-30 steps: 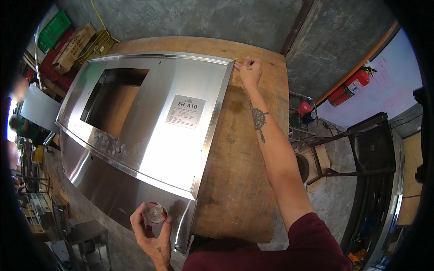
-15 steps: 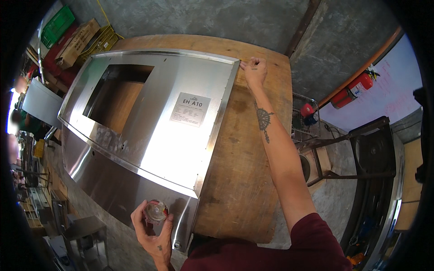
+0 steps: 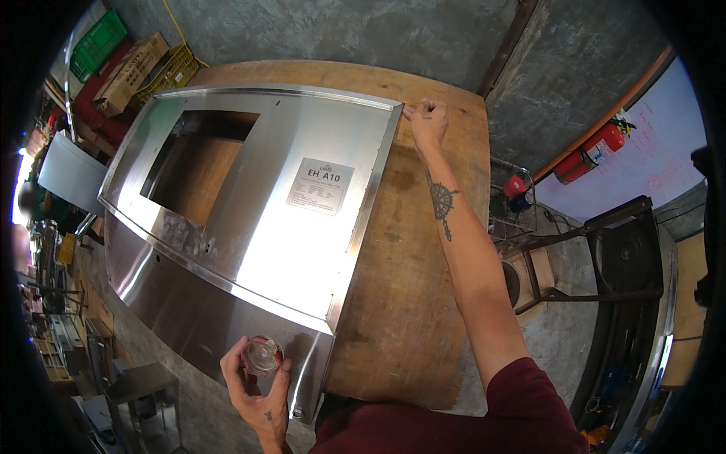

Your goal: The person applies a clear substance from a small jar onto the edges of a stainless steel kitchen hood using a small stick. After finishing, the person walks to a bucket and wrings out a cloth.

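A large stainless steel housing [image 3: 310, 250] with a rectangular opening lies across the wooden table [image 3: 408, 303]. At the near side, my left hand [image 3: 253, 397] grips a small round clear jar [image 3: 263, 353] between thumb and fingers, in front of the housing's slanted steel face. My right arm stretches to the far right. There my right hand [image 3: 429, 125] is closed in a pinch at the far right corner of the housing's rim. What lies between those fingertips, if anything, is too small to tell. A printed label [image 3: 320, 186] sits on the steel top.
A grey wall [image 3: 340, 34] stands behind the table. Crates and a cardboard box [image 3: 132, 76] are at the far left. On the right are a wire rack [image 3: 514, 204], a dark metal frame stand [image 3: 624, 250] and a red fire extinguisher [image 3: 601, 144].
The view has shifted very slightly. Both hands keep nearly the same places and grips, the left with the jar, the right at the corner.
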### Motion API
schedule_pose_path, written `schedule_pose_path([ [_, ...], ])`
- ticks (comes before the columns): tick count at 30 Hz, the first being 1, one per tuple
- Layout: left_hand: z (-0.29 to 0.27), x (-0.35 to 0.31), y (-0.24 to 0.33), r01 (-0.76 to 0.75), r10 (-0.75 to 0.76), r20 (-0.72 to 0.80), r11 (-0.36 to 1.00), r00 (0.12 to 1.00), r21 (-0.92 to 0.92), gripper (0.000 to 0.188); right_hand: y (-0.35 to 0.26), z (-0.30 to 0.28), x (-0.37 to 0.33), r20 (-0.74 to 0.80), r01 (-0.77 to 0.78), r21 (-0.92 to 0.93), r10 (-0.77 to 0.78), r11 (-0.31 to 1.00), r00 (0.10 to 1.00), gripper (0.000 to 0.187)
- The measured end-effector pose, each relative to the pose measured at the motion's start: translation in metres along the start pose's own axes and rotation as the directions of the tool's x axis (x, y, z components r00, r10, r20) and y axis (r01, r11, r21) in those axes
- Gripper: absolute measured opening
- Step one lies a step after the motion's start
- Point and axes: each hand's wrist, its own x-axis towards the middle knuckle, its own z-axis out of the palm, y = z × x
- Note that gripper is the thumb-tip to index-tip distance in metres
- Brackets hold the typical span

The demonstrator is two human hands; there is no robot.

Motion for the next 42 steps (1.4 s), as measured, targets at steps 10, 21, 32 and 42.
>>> schedule_pose_path([
  [10, 0.000, -0.002, 0.002, -0.004, 0.005, -0.017, 1.000, 1.000, 0.025, 0.071, -0.015, 0.002, -0.012, 0.005, -0.020, -0.007, 0.020, 1.000, 1.000, 0.023],
  [21, -0.003, -0.004, 0.001, 0.001, 0.000, -0.021, 0.999, 1.000, 0.034, 0.072, -0.002, 0.005, -0.008, -0.011, -0.043, -0.001, 0.043, 0.999, 0.999, 0.025],
  [32, -0.005, -0.005, 0.003, 0.036, -0.036, -0.004, 0.999, 0.999, 0.003, 0.077, 0.003, 0.007, -0.014, -0.044, -0.092, 0.010, 0.093, 0.996, 0.995, 0.016],
  [42, -0.006, -0.008, 0.002, 0.024, -0.024, -0.003, 1.000, 1.000, 0.013, 0.078, -0.019, 0.007, -0.024, -0.003, -0.150, 0.162, 0.152, 0.975, 0.988, 0.014],
])
